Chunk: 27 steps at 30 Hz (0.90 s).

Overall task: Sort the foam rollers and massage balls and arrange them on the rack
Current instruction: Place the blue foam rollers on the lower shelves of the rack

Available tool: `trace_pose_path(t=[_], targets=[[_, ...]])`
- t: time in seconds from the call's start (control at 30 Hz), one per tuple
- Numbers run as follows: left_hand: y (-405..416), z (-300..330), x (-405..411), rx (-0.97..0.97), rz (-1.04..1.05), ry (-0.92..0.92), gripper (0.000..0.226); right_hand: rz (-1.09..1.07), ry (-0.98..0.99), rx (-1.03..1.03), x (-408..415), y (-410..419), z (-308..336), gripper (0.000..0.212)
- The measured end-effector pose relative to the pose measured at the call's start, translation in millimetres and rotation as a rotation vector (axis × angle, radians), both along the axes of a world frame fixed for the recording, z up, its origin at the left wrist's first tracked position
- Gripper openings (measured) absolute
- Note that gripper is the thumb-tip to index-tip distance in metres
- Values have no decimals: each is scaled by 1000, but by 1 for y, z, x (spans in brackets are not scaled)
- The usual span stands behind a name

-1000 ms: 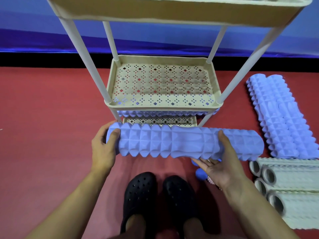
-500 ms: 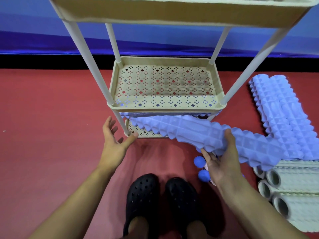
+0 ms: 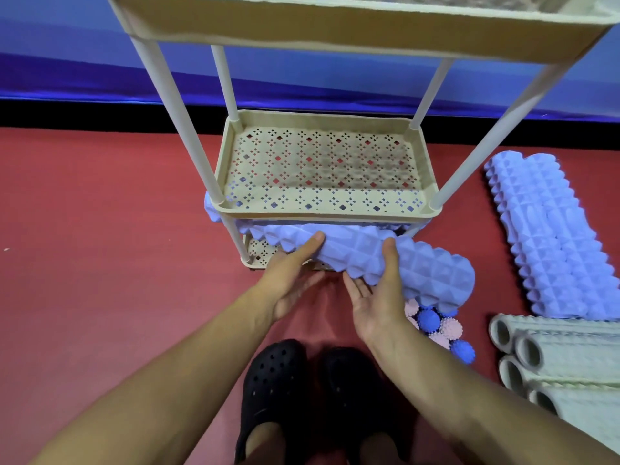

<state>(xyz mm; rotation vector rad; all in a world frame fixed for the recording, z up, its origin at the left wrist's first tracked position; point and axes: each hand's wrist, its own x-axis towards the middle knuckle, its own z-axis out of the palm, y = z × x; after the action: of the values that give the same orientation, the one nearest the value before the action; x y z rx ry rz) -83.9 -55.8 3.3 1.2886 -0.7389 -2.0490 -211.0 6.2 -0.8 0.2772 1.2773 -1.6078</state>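
Purple roller (image 3: 385, 256) slanted across the front of the rack (image 3: 322, 213), left end tucked under the middle shelf (image 3: 318, 169) onto the bottom shelf (image 3: 258, 251), right end sticking out over the red floor (image 3: 100, 263). Right hand (image 3: 379, 297) palm up beneath the roller's middle, thumb pressed over the top of the bumps, fingers under the lower edge, so holding it between thumb and fingers. Left hand (image 3: 288, 276) just left of that, thumb laid straight along the roller's front face, remaining fingers extended below the roller toward the bottom shelf; loose and touching rather than wrapped round it. Another purple roller end (image 3: 211, 206) poking out at the rack's left side, below the middle shelf. Middle shelf perforated, nothing seen on it. Top shelf (image 3: 335, 31) only partly in view at the upper edge. 2 more purple rollers (image 3: 550, 236) lying side by side on the floor to the right. Pale rollers (image 3: 563, 360) stacked nearer, at the right edge, open ends facing left. Spiky balls (image 3: 439, 327), blue and pink, clustered on the floor under the held roller's right end. Black clogs (image 3: 275, 391) at the bottom of the view.
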Motion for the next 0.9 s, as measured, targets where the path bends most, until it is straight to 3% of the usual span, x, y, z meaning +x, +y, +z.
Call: trace_pose_path(t=[0.2,0.43,0.57,0.67,0.8,0.9], targets=[[2,-11,-22,37,109,178,33,50,-74,-29,-1,5,-9,53],[-2,-20,-17,-32,154,88,20,0,-44,40,-30,33,-21,61],[-7,-25,-8,-55,173,64,16,-23,78,49,-56,41,-26,88],[-6,-32,-1,-59,108,46,21,69,89,22,-66,48,-30,79],[-5,-49,26,-49,-59,-142,55,75,156,-2,-71,48,-38,61],[-3,-59,57,-177,6,-415,74,44,189,-42,-71,42,-38,51]])
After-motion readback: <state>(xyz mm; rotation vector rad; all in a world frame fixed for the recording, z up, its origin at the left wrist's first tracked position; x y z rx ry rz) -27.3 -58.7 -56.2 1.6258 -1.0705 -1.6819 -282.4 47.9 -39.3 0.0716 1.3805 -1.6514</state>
